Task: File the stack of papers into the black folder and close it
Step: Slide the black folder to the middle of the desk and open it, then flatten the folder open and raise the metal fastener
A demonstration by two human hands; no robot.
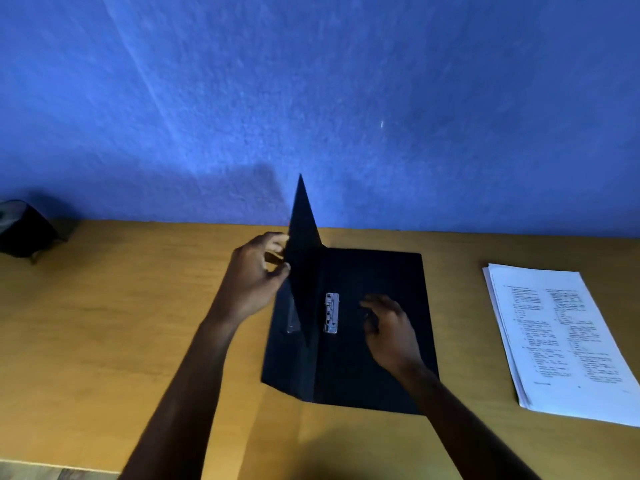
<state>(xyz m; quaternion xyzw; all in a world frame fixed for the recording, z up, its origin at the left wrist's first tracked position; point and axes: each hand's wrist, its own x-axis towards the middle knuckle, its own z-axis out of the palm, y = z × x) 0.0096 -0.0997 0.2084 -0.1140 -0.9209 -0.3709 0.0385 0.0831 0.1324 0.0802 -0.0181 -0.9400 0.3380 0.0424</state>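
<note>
A black folder (381, 278) lies on the wooden table, its back panel flat. Its front cover (303, 244) stands nearly upright, and my left hand (254, 278) pinches the cover's edge. A metal clip (331, 312) shows on the inside, near the spine. My right hand (389, 329) rests flat on the inner panel just right of the clip, fingers spread, holding nothing. The stack of printed white papers (561, 337) lies on the table to the right of the folder, apart from both hands.
The wooden table (138, 323) runs up to a blue wall (311, 98) just behind the folder. A dark object (24, 226) sits at the far left corner. The table's front edge shows at the bottom left.
</note>
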